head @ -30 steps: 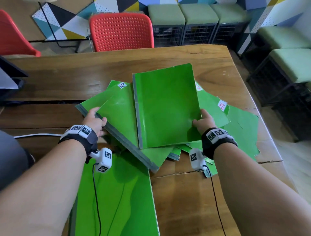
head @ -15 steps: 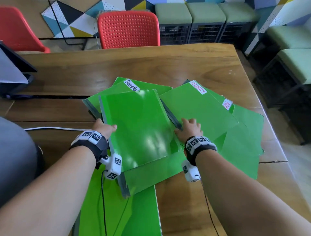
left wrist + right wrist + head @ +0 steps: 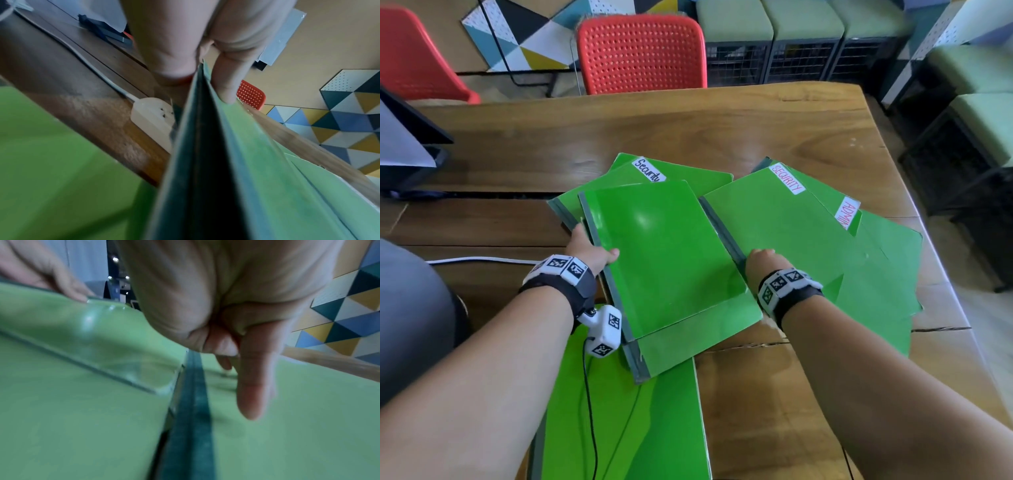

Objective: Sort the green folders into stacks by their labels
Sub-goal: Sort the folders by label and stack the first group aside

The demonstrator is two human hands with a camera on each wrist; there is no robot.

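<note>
Green, glossy and label-less on its upper face, the held folder [image 3: 667,253] now lies almost flat over the left pile, where a second ago it stood raised between both hands near the middle of the heap. The left hand [image 3: 589,251] pinches its grey spine edge, thumb on top and fingers [image 3: 226,87] beneath, as the wrist view shows. That drop has uncovered the red SECURITY folder [image 3: 784,229] to the right, which half a second ago was only just coming clear. By my reading, the folder is being added to the stack headed by the handwritten Security folder [image 3: 674,171] on the desk [image 3: 688,130]. The held folder's long axis runs from near-left to far, slightly leftward, spine along its left side. Moving right, the right hand [image 3: 763,262] has let go and rests on the SECURITY folder beside its grey spine, one finger [image 3: 255,386] straight, the others tucked, gripping nothing. That folder's long axis tilts far-right, label at the far corner. Beyond it peeks an ADMIN folder [image 3: 847,212].
</note>
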